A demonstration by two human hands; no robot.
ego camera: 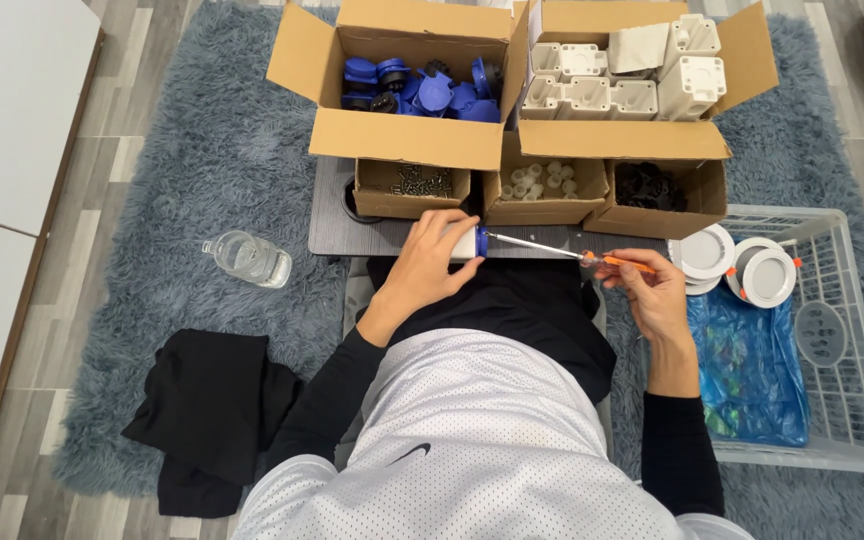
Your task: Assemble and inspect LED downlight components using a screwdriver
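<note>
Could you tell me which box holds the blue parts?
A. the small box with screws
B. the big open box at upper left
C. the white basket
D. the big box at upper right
B: the blue parts lie in the big open box at upper left; the upper-right box holds white parts.

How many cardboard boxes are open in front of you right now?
5. Back row: a large box of blue parts and a large box of white housings. Front row: small boxes of screws, white pieces and black pieces. Others may sit out of frame.
</note>
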